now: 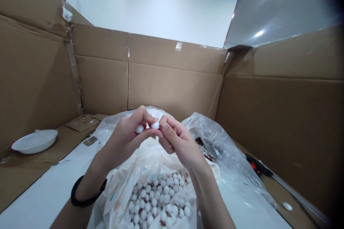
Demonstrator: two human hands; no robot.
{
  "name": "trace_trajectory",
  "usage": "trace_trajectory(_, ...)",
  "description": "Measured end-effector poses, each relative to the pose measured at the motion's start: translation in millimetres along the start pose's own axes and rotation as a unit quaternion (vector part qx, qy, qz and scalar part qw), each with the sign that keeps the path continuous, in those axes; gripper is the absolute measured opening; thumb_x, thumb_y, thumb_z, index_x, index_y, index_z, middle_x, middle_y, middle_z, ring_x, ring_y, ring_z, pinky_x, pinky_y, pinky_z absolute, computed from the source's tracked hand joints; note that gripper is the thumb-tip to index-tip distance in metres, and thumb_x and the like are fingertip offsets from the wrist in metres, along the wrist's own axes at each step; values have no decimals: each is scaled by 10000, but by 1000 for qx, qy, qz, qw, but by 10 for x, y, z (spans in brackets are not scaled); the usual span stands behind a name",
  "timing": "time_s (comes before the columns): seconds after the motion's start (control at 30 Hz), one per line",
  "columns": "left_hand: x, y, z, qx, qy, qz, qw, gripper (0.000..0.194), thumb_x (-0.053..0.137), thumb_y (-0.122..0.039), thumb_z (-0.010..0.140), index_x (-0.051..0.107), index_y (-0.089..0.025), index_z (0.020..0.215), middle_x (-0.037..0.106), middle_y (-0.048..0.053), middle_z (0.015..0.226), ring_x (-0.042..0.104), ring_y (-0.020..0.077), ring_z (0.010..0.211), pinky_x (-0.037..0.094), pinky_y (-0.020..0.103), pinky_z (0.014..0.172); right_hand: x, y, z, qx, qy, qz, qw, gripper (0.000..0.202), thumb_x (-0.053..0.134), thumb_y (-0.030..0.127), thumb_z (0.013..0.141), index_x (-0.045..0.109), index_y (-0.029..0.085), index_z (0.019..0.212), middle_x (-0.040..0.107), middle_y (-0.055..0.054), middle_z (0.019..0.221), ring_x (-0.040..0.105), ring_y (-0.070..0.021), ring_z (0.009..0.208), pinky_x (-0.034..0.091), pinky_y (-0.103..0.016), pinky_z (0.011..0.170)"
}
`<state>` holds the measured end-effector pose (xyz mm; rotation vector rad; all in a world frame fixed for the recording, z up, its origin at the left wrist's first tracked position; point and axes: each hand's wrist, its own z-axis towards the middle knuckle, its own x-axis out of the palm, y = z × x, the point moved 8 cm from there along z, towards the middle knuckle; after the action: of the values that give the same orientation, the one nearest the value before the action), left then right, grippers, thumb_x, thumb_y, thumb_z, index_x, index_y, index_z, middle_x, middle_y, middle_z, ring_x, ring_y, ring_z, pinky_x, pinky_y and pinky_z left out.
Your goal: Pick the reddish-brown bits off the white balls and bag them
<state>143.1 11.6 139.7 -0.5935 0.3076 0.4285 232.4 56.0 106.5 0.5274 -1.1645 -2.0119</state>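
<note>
My left hand (131,134) is closed, pinching a small white ball (155,125) between thumb and forefinger. A second white ball (139,128) is tucked behind it, against the fingers of the same hand. Touching the right side of the pinched ball, my right hand (173,134) has its thumb and fingers pressed together. A tiny dark bit shows at their tips, too small to name. Below both hands, an open plastic bag (115,200) holds many white balls (154,202) with reddish-brown bits among them.
Clear plastic sheeting (231,157) lies behind and right of the bag, near more reddish-brown bits (205,150). A white bowl (34,141) stands at left. At right lie a black-and-orange tool (258,166) and a loose white ball (287,206). Cardboard walls (172,78) surround the table.
</note>
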Motion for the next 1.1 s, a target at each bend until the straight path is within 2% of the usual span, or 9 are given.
trace_trajectory(0.13, -19, 6, 8, 0, -5, 42, 999, 202, 609, -274, 848, 446, -201, 753, 529, -52, 632, 434, 71, 510, 350, 181, 480, 3, -17, 18, -2, 2, 0, 1000, 324, 461, 441, 914, 425, 207, 693, 273, 115, 429, 155, -61, 392, 129, -233, 402)
trace_trajectory(0.43, 31, -3, 8, 8, 9, 68, 998, 199, 587, -278, 865, 440, -199, 758, 557, -57, 661, 387, 62, 486, 330, 182, 476, -58, -89, 65, 13, 18, 5, 1000, 343, 517, 488, 871, 447, 205, 689, 253, 119, 436, 131, -60, 392, 115, -233, 399)
trace_trajectory(0.63, 42, 28, 8, -1, 10, 106, 994, 203, 583, -297, 866, 433, -201, 769, 570, -53, 688, 413, 68, 510, 338, 176, 487, -113, -140, 87, 25, 14, -4, 1000, 343, 542, 498, 851, 472, 202, 692, 249, 121, 431, 131, -59, 393, 112, -226, 394)
trace_trajectory(0.77, 87, 97, 32, -17, 25, 88, 996, 217, 574, -308, 869, 434, -199, 746, 593, -47, 679, 464, 76, 530, 358, 182, 506, -158, -129, 89, 15, -7, -8, 1000, 338, 534, 462, 868, 455, 200, 670, 258, 122, 416, 141, -55, 387, 123, -217, 393)
trace_trajectory(0.93, 106, 129, 56, -37, 21, -6, 999, 174, 588, -299, 861, 462, -203, 788, 601, -42, 677, 523, 85, 557, 380, 183, 501, -92, -193, 102, 34, 30, 76, 996, 341, 519, 486, 871, 438, 202, 702, 226, 121, 454, 114, -48, 401, 107, -189, 381)
trace_trajectory(1.03, 103, 112, 51, -46, 22, -10, 999, 120, 579, -301, 870, 504, -209, 853, 601, -46, 693, 535, 80, 563, 385, 179, 498, -150, -206, 124, 41, -13, 132, 990, 373, 527, 508, 855, 442, 193, 674, 197, 118, 465, 91, -43, 405, 92, -171, 363)
trace_trajectory(1.1, 99, 93, 41, -44, 23, 13, 999, 106, 570, -308, 878, 532, -220, 924, 607, -40, 727, 552, 84, 594, 396, 179, 513, -263, -210, 142, 36, -73, 198, 977, 325, 538, 423, 868, 440, 191, 662, 184, 115, 469, 92, -44, 402, 98, -158, 350)
